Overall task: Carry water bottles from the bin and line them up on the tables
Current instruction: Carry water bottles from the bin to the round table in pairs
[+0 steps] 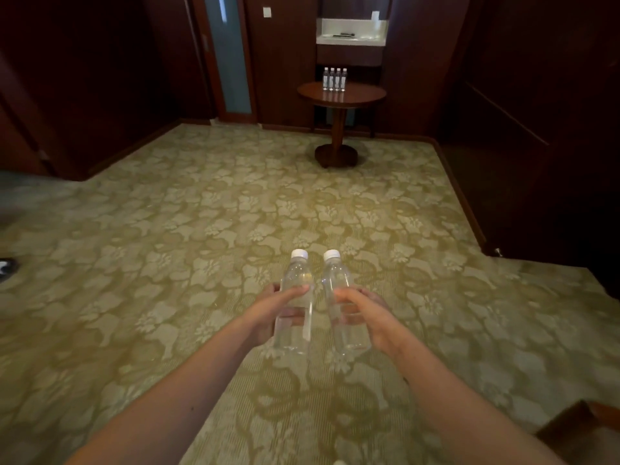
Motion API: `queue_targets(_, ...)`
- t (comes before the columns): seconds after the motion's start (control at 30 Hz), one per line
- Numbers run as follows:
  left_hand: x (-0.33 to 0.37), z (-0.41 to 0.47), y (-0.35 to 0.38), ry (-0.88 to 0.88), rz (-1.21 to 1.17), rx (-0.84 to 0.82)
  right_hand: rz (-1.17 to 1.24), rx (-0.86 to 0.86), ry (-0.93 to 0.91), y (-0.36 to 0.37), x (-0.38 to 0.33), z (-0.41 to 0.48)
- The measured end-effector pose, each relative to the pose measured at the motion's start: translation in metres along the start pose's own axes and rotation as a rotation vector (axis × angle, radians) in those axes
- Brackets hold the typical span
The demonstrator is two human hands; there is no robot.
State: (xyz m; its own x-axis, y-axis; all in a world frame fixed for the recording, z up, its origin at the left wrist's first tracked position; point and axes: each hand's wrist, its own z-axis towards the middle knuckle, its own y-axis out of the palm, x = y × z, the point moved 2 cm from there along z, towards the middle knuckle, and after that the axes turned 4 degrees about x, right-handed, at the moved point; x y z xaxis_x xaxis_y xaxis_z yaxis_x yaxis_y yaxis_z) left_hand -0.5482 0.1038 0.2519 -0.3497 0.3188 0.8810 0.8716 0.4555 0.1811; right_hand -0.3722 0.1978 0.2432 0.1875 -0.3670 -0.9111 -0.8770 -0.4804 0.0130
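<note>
A clear plastic water bottle with a white cap point(295, 303) is gripped in the left hand point(265, 313) and a second such bottle point(342, 307) in the right hand point(375, 317), both tilted forward side by side, while four more bottles point(334, 78) stand upright in a close row on the round dark wooden table point(352, 97) well apart from them.

A hotel room, by its dark wood wall panelling point(285, 62), floral carpet point(201, 213) and round pedestal table point(310, 94) (four water bottles point(334, 79) on it) below a lit white niche point(350, 38)
</note>
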Motion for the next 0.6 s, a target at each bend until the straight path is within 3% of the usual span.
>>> queue_targets(0.43,0.097,0.186,0.036,-0.008,0.054,0.052,0.066,-0.106,-0.040,-0.053,-0.097,0.201)
queue_targets(0.57,0.123,0.263,0.042,-0.025,0.025,0.021,0.047,-0.149,-0.002,-0.054,-0.127,0.267)
queue_targets(0.6,0.152,0.326,0.039,-0.020,0.033,0.019,0.050,-0.108,-0.005,-0.052,-0.151,0.326)
